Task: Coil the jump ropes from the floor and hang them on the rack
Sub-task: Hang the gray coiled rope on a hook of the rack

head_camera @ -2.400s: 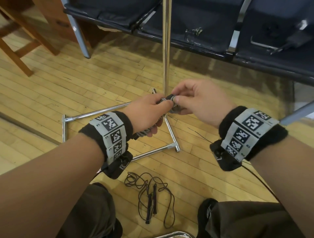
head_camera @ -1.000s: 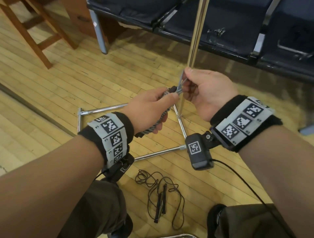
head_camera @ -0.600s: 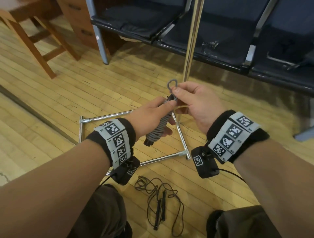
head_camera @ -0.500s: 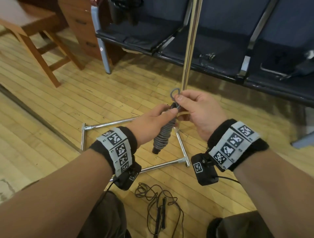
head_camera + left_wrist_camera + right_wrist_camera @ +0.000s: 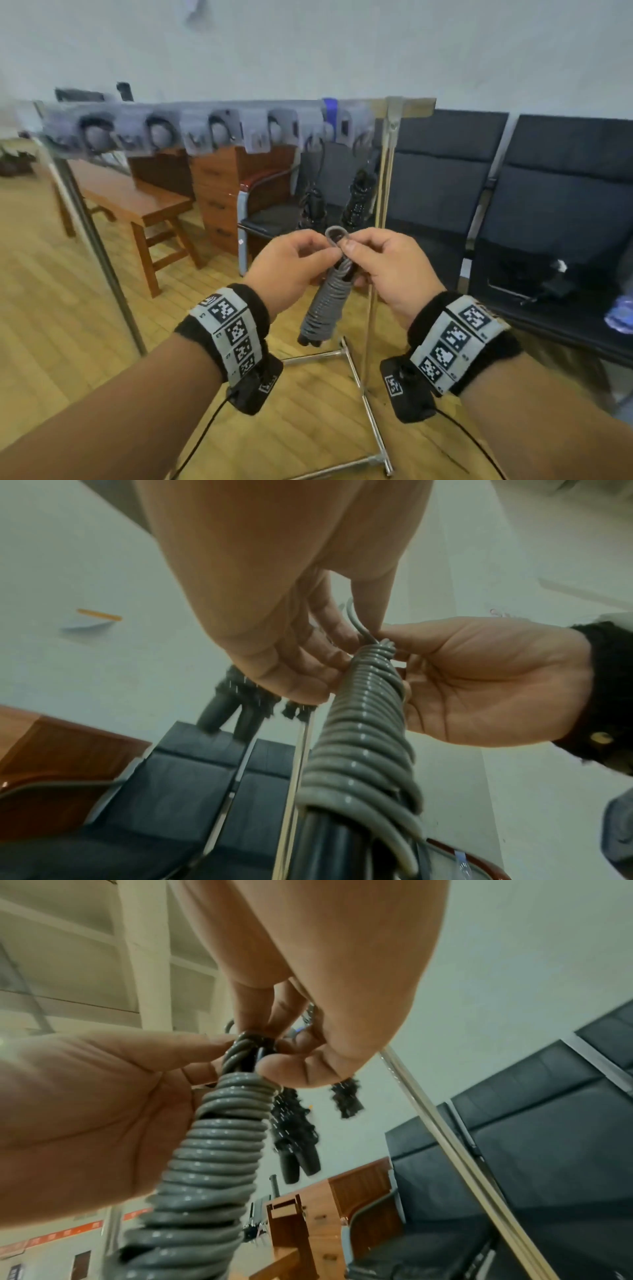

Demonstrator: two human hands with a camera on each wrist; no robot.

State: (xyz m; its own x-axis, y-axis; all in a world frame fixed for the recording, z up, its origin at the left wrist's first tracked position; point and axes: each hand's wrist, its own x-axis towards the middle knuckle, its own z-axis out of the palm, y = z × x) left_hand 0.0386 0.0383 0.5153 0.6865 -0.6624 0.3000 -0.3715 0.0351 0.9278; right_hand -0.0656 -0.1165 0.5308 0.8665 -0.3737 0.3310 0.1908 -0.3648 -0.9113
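Note:
A grey jump rope (image 5: 328, 301) is wound tightly round its black handles and hangs upright between my hands, with a small loop (image 5: 337, 236) standing up at the top. My left hand (image 5: 294, 263) pinches the top of the bundle (image 5: 363, 723) from the left. My right hand (image 5: 387, 263) pinches the loop's base from the right (image 5: 240, 1123). The metal rack (image 5: 382, 212) stands just behind, its top bar (image 5: 212, 130) carrying a row of grey hook holders. Two coiled black ropes (image 5: 356, 202) hang from the bar's right end.
Dark blue waiting seats (image 5: 548, 219) line the wall on the right. A wooden bench (image 5: 137, 202) and a wooden drawer cabinet (image 5: 226, 192) stand at the left behind the rack. The rack's base bars (image 5: 370, 411) lie on the wooden floor below my hands.
My view has swung up from the floor to the rack's top bar, and both hands have lifted the coiled grey rope higher. The black rope on the floor has left the view.

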